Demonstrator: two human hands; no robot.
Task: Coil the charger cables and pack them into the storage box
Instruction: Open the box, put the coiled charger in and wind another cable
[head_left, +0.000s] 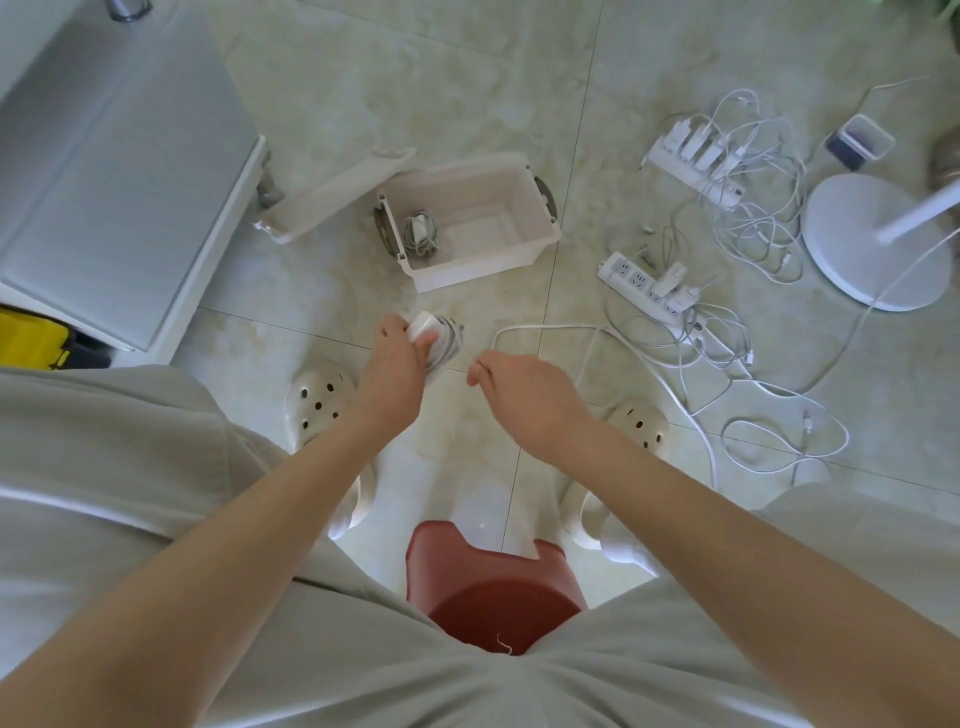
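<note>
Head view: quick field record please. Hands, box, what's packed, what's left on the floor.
left hand: grips white charger, cable wound round it
right hand: fingers curled; unclear whether they hold anything
storage box: open, on the floor ahead
lid: off, lying left of the box
packed: one coiled charger, at the box's left end
unpacked: far power strip and near power strip, chargers plugged in, amid tangled cables, right of the box
</note>
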